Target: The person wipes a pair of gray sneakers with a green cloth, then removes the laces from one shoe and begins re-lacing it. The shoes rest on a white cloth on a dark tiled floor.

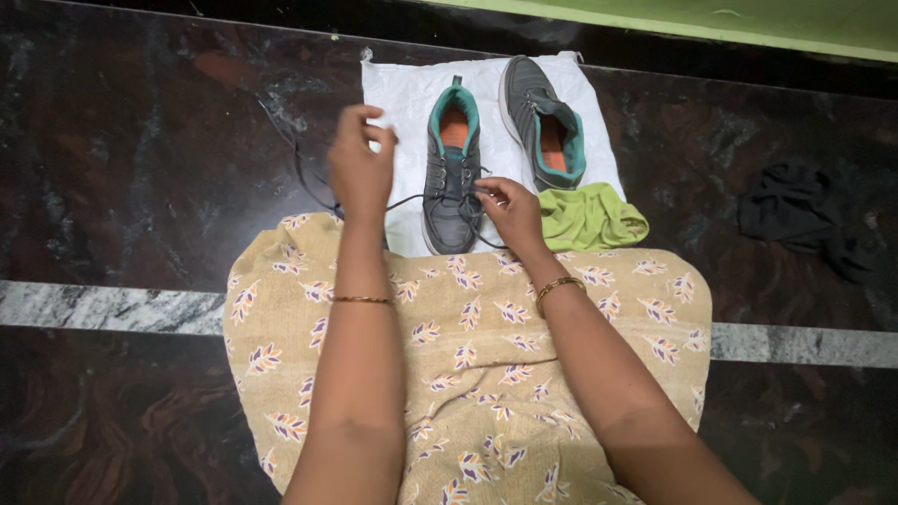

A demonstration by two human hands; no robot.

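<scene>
A: Start at the left. What is the left hand (360, 168) doing?

B: It is raised above the dark floor (140, 168), fingers pinched on a dark lace (313, 192). The lace loops out to the left of the hand, then runs right, across to the near shoe (452, 182).

A: And that shoe, which way does it lie?

B: Its long axis runs straight away from the person, toe nearest the lap, heel opening at the far end. It sits on a white sheet (398, 93), just right of the left hand and touching the right one.

A: So the right hand (510, 210) is nearer?

B: Yes. It rests at the shoe's eyelets, fingertips gripping the lace where it meets the upper. The left hand is off to the side, holding the free end out.

A: Anything further right?

B: A second shoe (543, 117) on the same sheet, tilted, toe pointing away and to the left, unlaced as far as I can tell. A green cloth (589, 217) lies touching its near end. Well apart, far right, a black cloth (795, 215) lies on the floor.

A: Anything inside the shoes?

B: Only orange insoles; nothing else shows.
</scene>
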